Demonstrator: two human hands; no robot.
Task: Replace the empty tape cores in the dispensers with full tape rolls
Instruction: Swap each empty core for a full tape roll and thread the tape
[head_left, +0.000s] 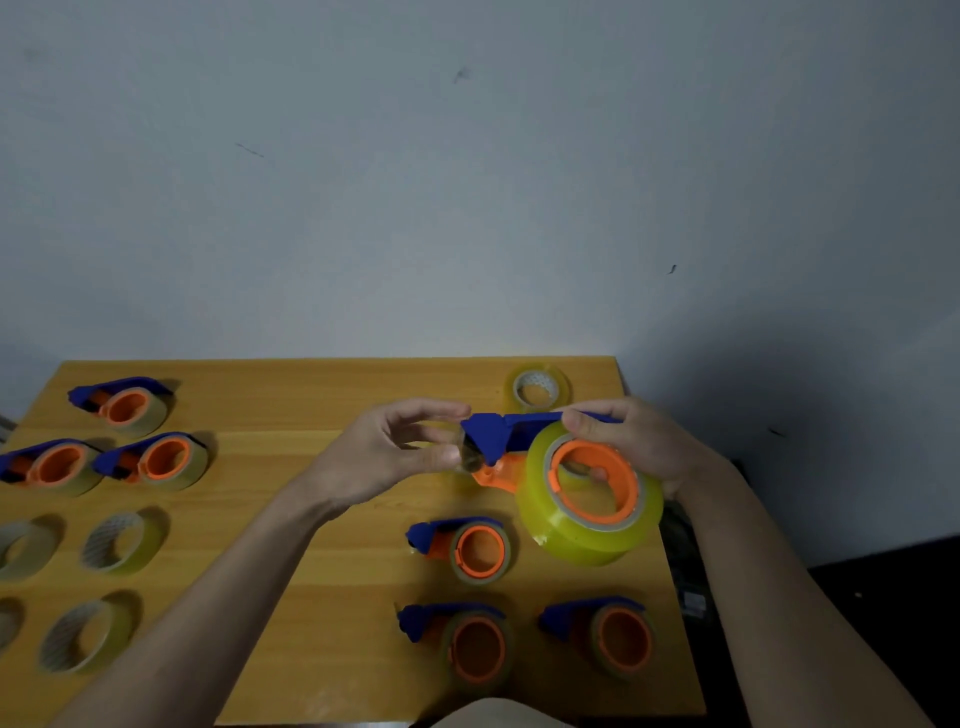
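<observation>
Bare tabletop (311, 400) runs as a wide lane down the middle, from the far edge toward the near edge, between the two arms. To the left, three loaded dispensers (156, 460) and loose tape rolls (122, 543) crowd the surface, with narrow gaps between them. To the right, three dispensers (467, 551) sit close together near the front, and a lone roll (537, 387) stands by the far edge. The hands (387, 452) hold a dispenser (524, 436) above the centre-right, blocking passage there. The wall (467, 182) closes the far side.
</observation>
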